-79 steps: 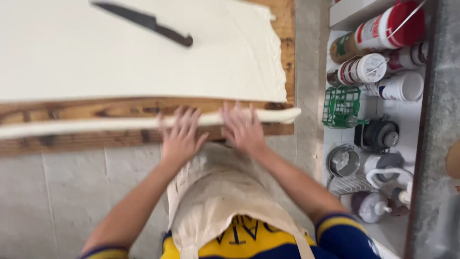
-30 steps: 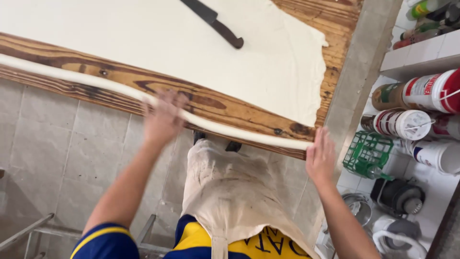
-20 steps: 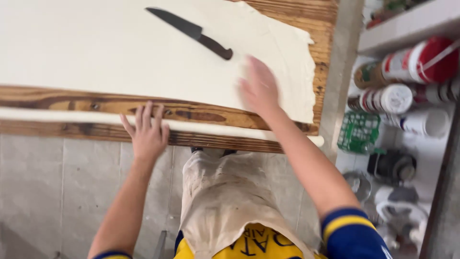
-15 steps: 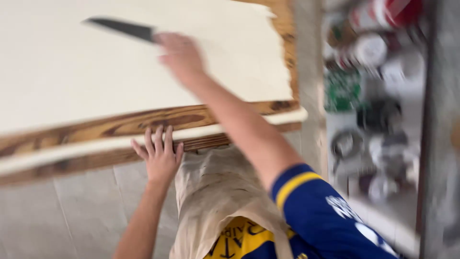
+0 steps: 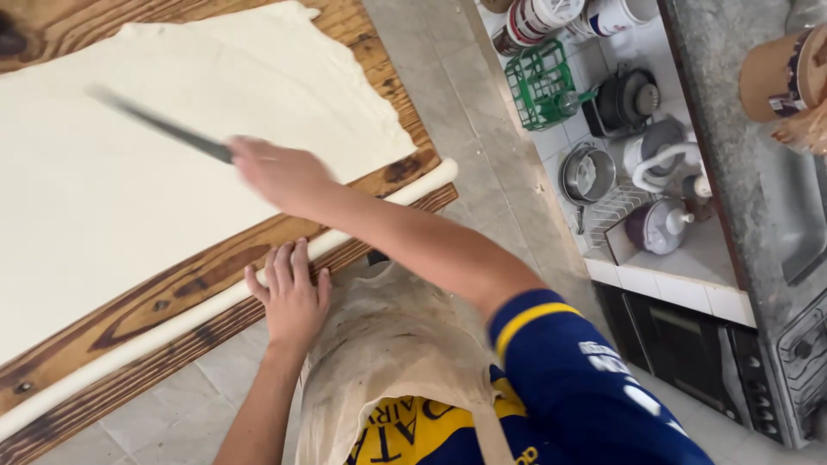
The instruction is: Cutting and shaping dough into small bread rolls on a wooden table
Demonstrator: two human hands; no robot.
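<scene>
A wide sheet of pale dough [image 5: 129,172] covers a wooden table [image 5: 215,267]. My right hand [image 5: 276,172] reaches across the sheet and is closed around the handle of a dark-bladed knife [image 5: 159,127], whose blade points left and is blurred. Along the table's near edge lies a long rolled rope of dough [image 5: 215,301]. My left hand [image 5: 291,293] rests flat on that rope, fingers spread. A beige apron [image 5: 388,362] hangs in front of me.
To the right stand white tiled shelves [image 5: 680,275] with tins, a green wire basket [image 5: 541,86], pots, a sieve and a kettle. A grey counter [image 5: 732,129] with brown cups runs along the far right. The tiled floor lies between table and shelves.
My right hand left the dough rope, reached over the sheet and took hold of the knife. My left hand stayed on the rope. The view swung right.
</scene>
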